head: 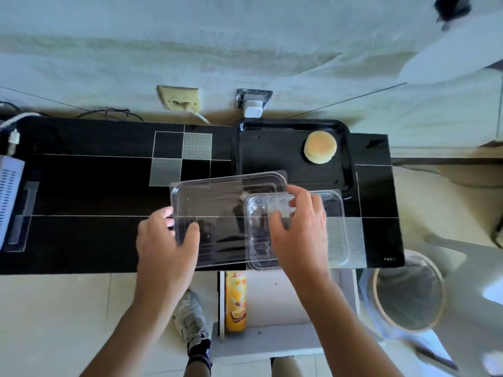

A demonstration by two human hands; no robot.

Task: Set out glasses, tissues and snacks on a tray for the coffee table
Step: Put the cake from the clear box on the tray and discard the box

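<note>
Over the black counter [81, 191], both hands at a clear clamshell: left hand [166, 240] gripping the lid half [217, 202] by its left edge, right hand [299, 229] curled over the shallower base half [334, 232], fingertips on plastic. Best handled level, halves parted gently. Beyond, just touching the clamshell, black tray [272, 153] holding one round bun [320, 147]. Below, yellow snack tube [235, 303] on a shelf.

arms: bare, no sleeves | left hand [166, 240], right hand [300, 229]: no rings | foot: grey sneaker [190, 319], dark sock
</note>
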